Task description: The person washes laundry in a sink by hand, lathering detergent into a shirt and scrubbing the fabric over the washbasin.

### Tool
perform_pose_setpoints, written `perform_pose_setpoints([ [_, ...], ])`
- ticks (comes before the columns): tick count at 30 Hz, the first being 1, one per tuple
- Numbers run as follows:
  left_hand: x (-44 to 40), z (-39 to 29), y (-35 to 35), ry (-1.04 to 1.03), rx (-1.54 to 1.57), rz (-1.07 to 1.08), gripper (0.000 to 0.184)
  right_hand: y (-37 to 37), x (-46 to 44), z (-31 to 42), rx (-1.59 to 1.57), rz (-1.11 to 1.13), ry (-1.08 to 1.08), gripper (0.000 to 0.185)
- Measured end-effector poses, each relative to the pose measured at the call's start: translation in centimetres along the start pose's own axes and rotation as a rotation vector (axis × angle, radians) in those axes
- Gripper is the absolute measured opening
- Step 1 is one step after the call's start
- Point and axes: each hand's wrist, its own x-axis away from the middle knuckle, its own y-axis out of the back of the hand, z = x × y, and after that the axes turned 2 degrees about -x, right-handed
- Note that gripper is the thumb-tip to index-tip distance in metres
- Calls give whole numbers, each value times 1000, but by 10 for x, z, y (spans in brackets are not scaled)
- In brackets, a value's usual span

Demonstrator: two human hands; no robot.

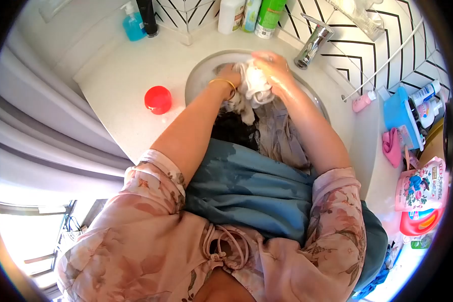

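Note:
A wet white cloth (256,86) is bunched between my two hands over the round sink (199,65). My left hand (228,75), with a gold bangle at its wrist, is closed on the cloth's left side; its fingertips are partly hidden in the fabric. Wet and shiny, my right hand (272,66) grips the other side from above. Dark cloth (235,128) and grey cloth (279,133) lie in the sink below, towards my body. A blue-grey apron (251,176) with damp patches covers my front at the sink's near edge.
A chrome faucet (313,44) stands behind the sink to the right. On the counter at left sits a red round container (158,99). Bottles, including a blue pump bottle (133,25) and a green one (270,17), line the back. A blue basket (401,116) stands at right.

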Motion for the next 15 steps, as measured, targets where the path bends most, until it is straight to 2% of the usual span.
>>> perform_pose_setpoints([
  [3,-37,33,6,-210,614,473,38,-28,12,-13,431,-66,700,23],
  [4,-26,28,12,-531,-318,349,36,-42,23,-12,640,-141,797,21],
  [5,-13,23,19,-811,-1218,30,37,-51,33,-11,847,-217,888,19],
  [6,-49,51,24,-1100,-755,166,37,-49,18,-20,831,-268,1015,17],
  [8,-41,37,25,-903,38,270,37,-40,-4,-15,857,-318,662,17],
  [9,-26,20,21,-462,309,244,37,-32,-17,-11,856,-350,488,17],
  [10,1,-5,15,-9,561,205,38,-15,-36,-18,645,-306,341,19],
  [12,15,-14,8,-156,454,214,43,30,-73,-36,325,-167,32,27],
  [13,16,-16,7,-227,403,215,45,48,-78,-46,138,1,-47,34],
  [14,6,-13,7,-186,294,58,52,61,-74,-46,-35,153,-154,42],
  [15,-2,-7,8,-198,45,-77,52,65,-65,-57,103,195,-125,39],
])
